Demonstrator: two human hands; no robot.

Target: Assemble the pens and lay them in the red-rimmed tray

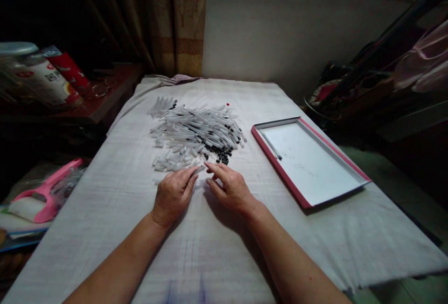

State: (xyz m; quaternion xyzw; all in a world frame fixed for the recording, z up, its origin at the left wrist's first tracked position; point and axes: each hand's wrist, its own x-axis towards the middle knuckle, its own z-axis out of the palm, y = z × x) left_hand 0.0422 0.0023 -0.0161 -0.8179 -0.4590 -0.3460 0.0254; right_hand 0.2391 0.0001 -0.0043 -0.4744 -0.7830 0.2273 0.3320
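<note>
On the cloth-covered bench (105, 192), works with loose parts. To the right, has a shallow tray (315, 159) with red outer walls and a white floor. Left of that, beyond the hands, has a wide heap of clear tubes (199, 126), jumbled and overlapping. Holds left hand (174, 195) and right hand (233, 187) close together at the near side of the heap. Has only a slender pen-like piece or two (272, 146) in the tray, along its left wall; cannot count exactly. Judging by so few there against so large a heap, seems near the beginning, with most left to handle. Just beyond the left hand, has short clear tubes (175, 159) in a looser group. Presses left fingers together, pinching a short greyish piece (199, 170) between thumb and forefinger. Parts right thumb and forefinger, with nothing visible between; cannot tell of any contact with the pinched end. Past the right fingertips, has small black pieces (222, 155), loosely gathered. Beyond the heap, has a single tiny red piece (227, 104).
</note>
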